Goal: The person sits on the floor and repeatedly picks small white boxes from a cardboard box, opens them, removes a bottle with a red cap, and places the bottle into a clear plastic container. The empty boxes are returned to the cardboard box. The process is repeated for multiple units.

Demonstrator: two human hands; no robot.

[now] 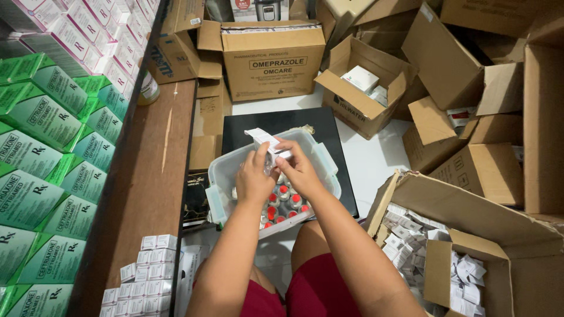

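Left hand (254, 176): you are pinching a small white carton (265, 141) with clenched fingers, just above the bin.
Right hand (299, 170): your fingers are closing on the same carton's near end, beside the left hand.
Carton flap: it is standing open, pointing far-left.
Clear plastic bin (326, 167): it is sitting on your lap, holding red-capped vials (282, 202).
Wooden shelf (155, 176): it is running along your left, carrying small white boxes (144, 285) at its near end.
Open cardboard box (470, 211): it is standing near-right, holding more white cartons.

Two hands, left (254, 176) and right (301, 171), over one clear tub (226, 176). One small white carton (264, 140) up top. About nine red-capped vials (283, 199) showing inside.
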